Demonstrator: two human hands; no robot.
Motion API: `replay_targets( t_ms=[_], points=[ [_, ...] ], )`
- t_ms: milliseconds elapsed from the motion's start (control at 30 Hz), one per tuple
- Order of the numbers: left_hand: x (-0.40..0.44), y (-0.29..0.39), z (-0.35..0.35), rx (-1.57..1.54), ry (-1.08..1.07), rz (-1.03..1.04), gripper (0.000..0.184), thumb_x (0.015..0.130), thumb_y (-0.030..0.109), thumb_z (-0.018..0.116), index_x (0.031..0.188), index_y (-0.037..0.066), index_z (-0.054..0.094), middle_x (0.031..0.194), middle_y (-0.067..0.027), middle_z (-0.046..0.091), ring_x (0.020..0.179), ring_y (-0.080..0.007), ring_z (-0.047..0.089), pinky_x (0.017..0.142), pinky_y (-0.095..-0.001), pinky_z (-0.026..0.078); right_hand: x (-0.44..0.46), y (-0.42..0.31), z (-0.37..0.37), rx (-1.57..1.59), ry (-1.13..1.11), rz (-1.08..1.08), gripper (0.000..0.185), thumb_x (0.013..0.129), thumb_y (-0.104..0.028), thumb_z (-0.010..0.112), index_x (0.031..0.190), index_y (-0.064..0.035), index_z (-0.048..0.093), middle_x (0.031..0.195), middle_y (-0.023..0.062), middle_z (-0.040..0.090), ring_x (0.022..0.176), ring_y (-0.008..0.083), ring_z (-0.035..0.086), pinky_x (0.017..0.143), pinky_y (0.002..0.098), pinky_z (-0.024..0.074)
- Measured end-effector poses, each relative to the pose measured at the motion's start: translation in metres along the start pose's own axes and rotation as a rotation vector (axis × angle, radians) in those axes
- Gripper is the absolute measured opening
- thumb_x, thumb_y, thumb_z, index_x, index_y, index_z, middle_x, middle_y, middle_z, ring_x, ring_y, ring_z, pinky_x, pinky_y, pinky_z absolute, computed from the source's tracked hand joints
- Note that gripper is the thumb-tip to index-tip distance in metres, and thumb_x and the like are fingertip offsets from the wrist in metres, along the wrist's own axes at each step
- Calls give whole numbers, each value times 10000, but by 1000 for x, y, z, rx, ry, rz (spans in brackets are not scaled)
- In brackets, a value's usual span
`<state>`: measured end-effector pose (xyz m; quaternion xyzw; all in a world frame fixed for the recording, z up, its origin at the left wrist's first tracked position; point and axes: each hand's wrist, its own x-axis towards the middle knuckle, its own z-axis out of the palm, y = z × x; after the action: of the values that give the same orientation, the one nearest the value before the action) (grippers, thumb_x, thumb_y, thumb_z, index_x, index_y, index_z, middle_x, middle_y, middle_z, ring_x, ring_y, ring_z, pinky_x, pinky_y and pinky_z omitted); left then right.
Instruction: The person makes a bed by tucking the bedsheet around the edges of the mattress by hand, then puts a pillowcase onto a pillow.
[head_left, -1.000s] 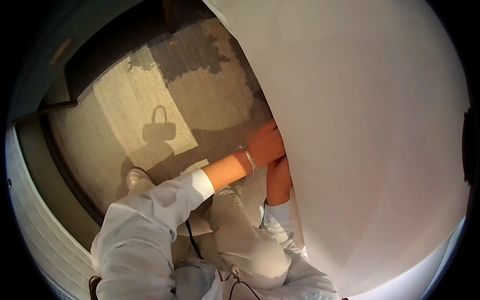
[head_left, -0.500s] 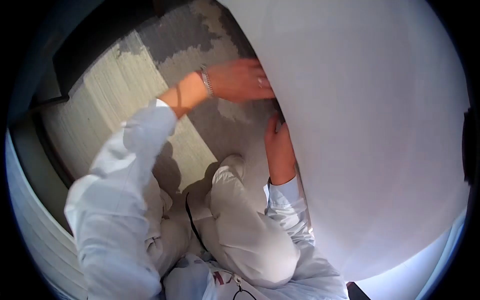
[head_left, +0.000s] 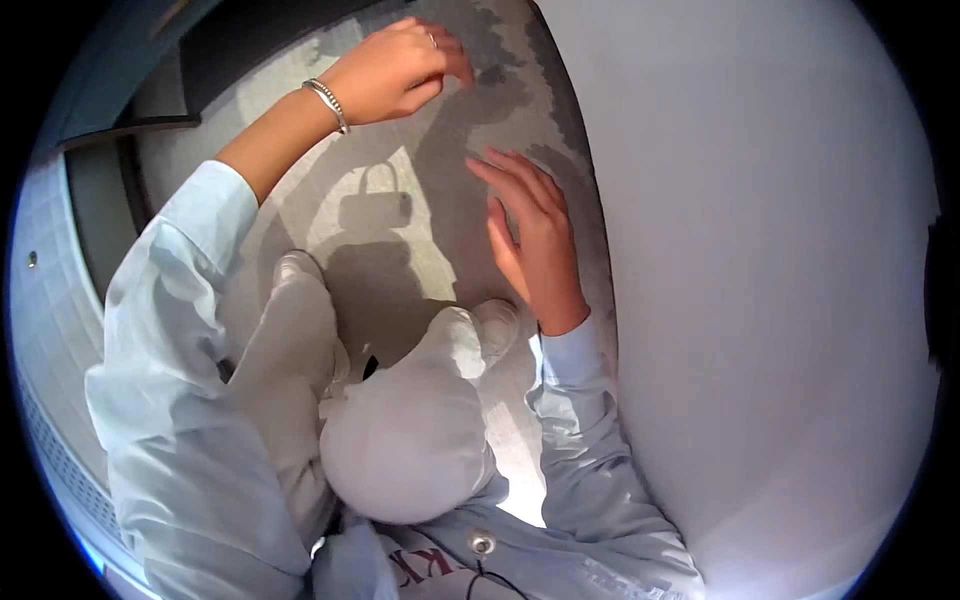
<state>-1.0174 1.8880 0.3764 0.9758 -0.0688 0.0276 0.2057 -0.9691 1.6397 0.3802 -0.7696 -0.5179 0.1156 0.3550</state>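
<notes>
My left hand (head_left: 395, 70), with a ring and a bracelet at the wrist, is raised over the floor at the upper middle. Its fingers are loosely bent and apart, with nothing in them. My right hand (head_left: 535, 235) is held up near the edge of a large pale surface (head_left: 760, 260), just left of that edge. The fingers and thumb of that hand are spread and empty. A gap of floor lies between the two hands.
Below the hands lies a pale, patchy floor (head_left: 250, 215) with shadows on it. My bent knees and light shoes (head_left: 497, 325) are at the lower middle. A white ribbed panel (head_left: 60, 330) curves along the left, and a dark ledge (head_left: 230, 50) crosses the upper left.
Both hands have come out from the pale surface's edge. My left hand has moved up and left; my right hand has risen slightly and opened. The view has shifted.
</notes>
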Motion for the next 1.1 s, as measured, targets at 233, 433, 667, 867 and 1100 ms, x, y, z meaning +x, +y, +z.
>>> replay_targets(
  t_ms=[233, 433, 667, 867, 1100],
  points=[
    [37, -60, 2, -1205, 284, -514, 585, 839, 538, 393, 1228, 101, 400, 1140, -84, 507, 1036, -214, 485, 901, -348, 370, 10, -4, 16, 123, -197, 160, 439, 750, 87, 536, 1138, -112, 586, 1283, 106, 468, 1092, 298, 485, 891, 363, 424],
    [105, -72, -5, -1946, 418, -203, 713, 871, 653, 272, 1334, 121, 379, 1265, -46, 515, 1147, -194, 484, 970, -366, 375, 38, -28, -14, -25, -330, 86, 462, 711, 35, 559, 1148, -113, 557, 1283, 98, 454, 1126, 297, 459, 949, 390, 396],
    [143, -81, 40, -1953, 756, -203, 645, 881, 534, 451, 1308, 54, 395, 1230, -68, 531, 1090, -199, 522, 945, -333, 402, 48, -30, -4, -166, -509, -97, 471, 671, 1, 579, 1129, -111, 577, 1239, 88, 508, 1087, 284, 507, 887, 380, 427],
    [157, -57, 50, -1726, 1140, -427, 486, 915, 427, 475, 1140, 3, 549, 1057, -65, 603, 943, -159, 549, 770, -292, 443, 62, -30, -20, -243, -476, -23, 676, 681, 50, 549, 1322, -121, 417, 1417, 144, 302, 1215, 333, 411, 953, 409, 382],
    [193, -78, 78, -1778, 1262, -689, 412, 890, 358, 529, 960, -45, 582, 894, -83, 617, 780, -171, 545, 670, -307, 447, 90, -4, 6, -485, -71, 141, 695, 718, 76, 529, 1365, -77, 330, 1422, 160, 284, 1275, 340, 336, 1027, 400, 320]
  ],
)
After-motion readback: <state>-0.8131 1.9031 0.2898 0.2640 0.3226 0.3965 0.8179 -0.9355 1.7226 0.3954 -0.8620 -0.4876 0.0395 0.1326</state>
